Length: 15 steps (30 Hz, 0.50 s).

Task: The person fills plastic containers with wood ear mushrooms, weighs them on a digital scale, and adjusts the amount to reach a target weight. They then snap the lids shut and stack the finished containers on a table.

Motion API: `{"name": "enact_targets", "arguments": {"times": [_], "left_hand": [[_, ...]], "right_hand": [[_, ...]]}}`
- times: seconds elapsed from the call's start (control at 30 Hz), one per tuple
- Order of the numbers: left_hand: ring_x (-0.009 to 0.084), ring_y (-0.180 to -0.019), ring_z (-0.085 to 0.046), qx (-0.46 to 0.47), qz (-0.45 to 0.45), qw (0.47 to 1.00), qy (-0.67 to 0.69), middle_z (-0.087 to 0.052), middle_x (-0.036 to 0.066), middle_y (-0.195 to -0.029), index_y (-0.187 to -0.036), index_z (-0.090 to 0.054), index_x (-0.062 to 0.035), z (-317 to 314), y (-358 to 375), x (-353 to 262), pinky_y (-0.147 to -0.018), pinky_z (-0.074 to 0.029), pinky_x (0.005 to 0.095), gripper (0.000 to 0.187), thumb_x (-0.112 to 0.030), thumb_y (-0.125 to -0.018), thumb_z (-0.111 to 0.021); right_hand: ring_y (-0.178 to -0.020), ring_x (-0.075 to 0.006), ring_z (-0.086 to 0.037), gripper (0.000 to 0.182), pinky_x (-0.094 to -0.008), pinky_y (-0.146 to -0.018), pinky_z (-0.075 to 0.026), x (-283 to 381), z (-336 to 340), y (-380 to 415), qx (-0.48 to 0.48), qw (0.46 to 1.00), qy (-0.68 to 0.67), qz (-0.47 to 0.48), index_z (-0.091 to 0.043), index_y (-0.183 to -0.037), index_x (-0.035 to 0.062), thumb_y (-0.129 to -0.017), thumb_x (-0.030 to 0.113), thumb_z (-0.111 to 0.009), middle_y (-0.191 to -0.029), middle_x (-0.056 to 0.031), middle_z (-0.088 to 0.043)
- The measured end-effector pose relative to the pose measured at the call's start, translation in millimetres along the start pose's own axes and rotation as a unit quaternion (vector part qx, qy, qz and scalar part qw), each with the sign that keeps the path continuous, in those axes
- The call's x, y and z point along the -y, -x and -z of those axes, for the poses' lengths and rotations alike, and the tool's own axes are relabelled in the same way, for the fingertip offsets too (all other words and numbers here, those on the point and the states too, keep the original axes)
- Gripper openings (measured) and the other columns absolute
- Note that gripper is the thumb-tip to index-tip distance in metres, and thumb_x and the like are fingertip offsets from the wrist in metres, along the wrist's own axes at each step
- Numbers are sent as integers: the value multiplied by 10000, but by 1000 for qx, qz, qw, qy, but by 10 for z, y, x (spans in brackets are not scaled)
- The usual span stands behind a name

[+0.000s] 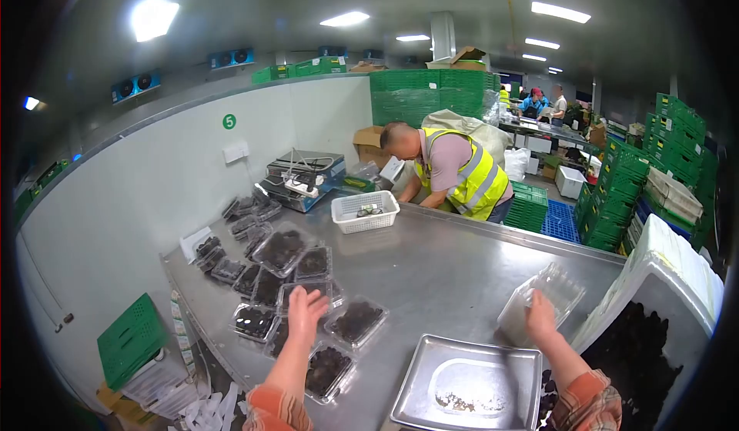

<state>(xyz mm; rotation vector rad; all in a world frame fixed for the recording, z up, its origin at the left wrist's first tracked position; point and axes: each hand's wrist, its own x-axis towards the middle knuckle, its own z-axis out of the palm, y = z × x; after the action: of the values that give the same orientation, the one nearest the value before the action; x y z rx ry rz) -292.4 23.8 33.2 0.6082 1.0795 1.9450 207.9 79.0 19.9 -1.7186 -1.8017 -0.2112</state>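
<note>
Okay, nearest first: metal tray [410,408] at the table's near edge, a scatter of pale residue on its bottom; dark pieces [548,391] lie just beside its right side, so a sleeve dragged past could sweep some off. Filled clear packs [329,371] sit left of it, spread across the left part of the steel table [419,277], several overlapping. Left hand [306,309] is above them, fingers spread apart, nothing gripped; whether a fingertip touches a pack can't be told, since the hand covers that spot. A low wrist there could knock a pack askew and, if its lid isn't snapped down, tip out the contents. Right hand [541,322] is clamped on the near edge of the empty clear containers [539,304], right of centre, behind the tray. They look nested and slick, so a one-edge hold could let them fan apart, or several could come away together. Right of that, white foam box [663,265] leans with its mouth toward the wearer, more dark pieces inside; a bump from the right elbow could start a slide. Farther back, the topmost pack [282,248] rests slanted on others and could slip if the heap gets nudged. Beyond: white basket [366,223] near the far edge, co-worker [471,173] bent right beside it, so a forearm could shove it; then green crates [527,206].
</note>
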Motion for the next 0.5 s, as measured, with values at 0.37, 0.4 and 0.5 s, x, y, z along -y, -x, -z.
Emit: {"name": "enact_targets", "arguments": {"times": [0.37, 0.4, 0.5], "left_hand": [[179, -830, -601, 344, 171, 901, -203, -625, 101, -921, -1075, -560, 8, -148, 2217, 634, -722, -493, 308, 277, -215, -927, -488], [108, -746, -576, 337, 202, 903, -173, -622, 39, -834, -1033, -601, -5, -148, 2474, 617, -670, -469, 256, 215, -158, -925, -495], [194, -781, -596, 447, 220, 816, -295, -631, 107, -848, -1054, -605, -29, -118, 3013, 451, -704, -475, 321, 265, -232, -918, -501]], "right_hand": [[-832, -377, -587, 164, -413, -749, -468, -421, 171, 42, 156, 979, 2, -131, -568, -758, -24, -736, 117, -648, -853, -227, -597], [-842, -372, -579, 170, -408, -751, -463, -320, 298, 59, 147, 973, -32, -176, -542, -756, -26, -732, 100, -653, -868, -226, -586], [-900, -371, -531, 207, -406, -770, -438, -497, 176, 161, -72, 972, -191, -112, -472, -755, -22, -709, 38, -665, -952, -224, -535]]}}
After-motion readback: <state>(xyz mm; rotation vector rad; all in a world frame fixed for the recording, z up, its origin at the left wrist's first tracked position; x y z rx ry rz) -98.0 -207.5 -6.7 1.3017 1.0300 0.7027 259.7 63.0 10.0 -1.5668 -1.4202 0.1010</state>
